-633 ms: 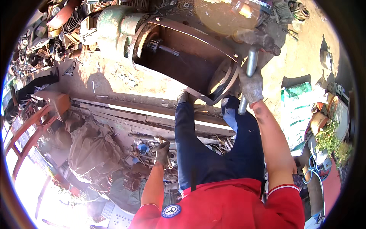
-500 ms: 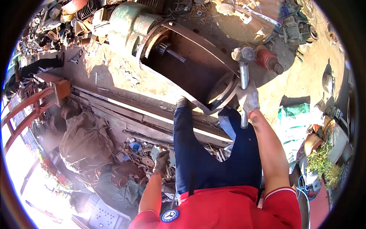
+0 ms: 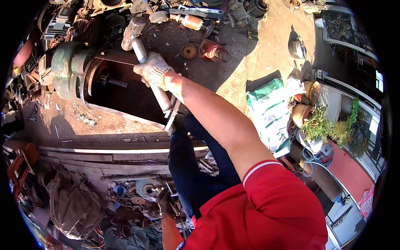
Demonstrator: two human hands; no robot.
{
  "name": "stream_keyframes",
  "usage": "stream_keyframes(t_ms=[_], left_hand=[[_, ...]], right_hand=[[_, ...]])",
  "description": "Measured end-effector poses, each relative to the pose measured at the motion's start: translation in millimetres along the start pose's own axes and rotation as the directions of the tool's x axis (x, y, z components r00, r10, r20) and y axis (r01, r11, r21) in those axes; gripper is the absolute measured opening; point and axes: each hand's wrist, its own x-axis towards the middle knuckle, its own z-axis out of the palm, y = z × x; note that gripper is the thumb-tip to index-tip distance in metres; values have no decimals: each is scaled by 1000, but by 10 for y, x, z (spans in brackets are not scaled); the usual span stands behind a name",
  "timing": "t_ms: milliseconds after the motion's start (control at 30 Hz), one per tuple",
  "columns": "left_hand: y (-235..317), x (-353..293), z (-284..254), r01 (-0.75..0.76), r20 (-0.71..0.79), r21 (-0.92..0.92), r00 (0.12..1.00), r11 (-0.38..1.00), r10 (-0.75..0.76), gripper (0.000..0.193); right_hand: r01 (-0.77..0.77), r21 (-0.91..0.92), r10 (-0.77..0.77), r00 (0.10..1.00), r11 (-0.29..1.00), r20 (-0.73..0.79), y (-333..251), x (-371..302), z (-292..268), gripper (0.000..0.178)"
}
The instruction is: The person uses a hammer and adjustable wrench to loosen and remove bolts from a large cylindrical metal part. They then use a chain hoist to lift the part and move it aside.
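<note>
My right hand (image 3: 153,71), in a pale work glove, is closed round the metal pipe handle of a hammer (image 3: 134,33). The hammer's blocky head points away to the upper left, and the handle's near end hangs over a large metal housing (image 3: 68,73). This housing lies on its side, with a worn green rounded end, an open side and a toothed shaft (image 3: 114,82) inside. Beside my left leg, my left hand (image 3: 166,203), in a dark glove, is closed. Thin metal pieces show at its fingers, but what it holds is unclear.
Wooden planks (image 3: 104,158) lie between the housing and a heap of metal parts (image 3: 137,200). A red metal piece (image 3: 213,51) and a copper-coloured rotor (image 3: 192,22) lie beyond. At right are a green-and-white sack (image 3: 268,112), potted plants (image 3: 316,127) and a gas cylinder (image 3: 323,175).
The view has swung to the right. My right arm now reaches across to the left, bringing the hammer from the housing's right end to above its far edge. My left hand stays low and closed.
</note>
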Motion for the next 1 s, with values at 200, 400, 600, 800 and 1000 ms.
stream_keyframes(t_ms=[200, 400, 600, 800, 1000], left_hand=[[481, 344, -146, -169, 82, 350, 985, 921, 150, 34], [1281, -135, 576, -318, 88, 415, 947, 852, 310, 37], [1284, -535, 1664, -324, 97, 512, 942, 795, 321, 38], [694, -679, 3369, -95, -1, 480, 994, 872, 109, 37], [386, -676, 5409, -93, 163, 521, 987, 848, 8, 39]], right_hand=[[-125, -34, 123, 991, 992, -57, -36, -1511, -1163, 29], [-446, 122, 459, 880, 887, -123, 173, -2514, -2500, 15], [-457, 264, 493, 866, 849, -85, 1633, -1317, -4349, 11], [-526, -231, 515, 850, 818, -112, 2121, 810, -5561, 8], [-97, -925, 93, 993, 368, -67, 2042, 1604, -6272, 44]])
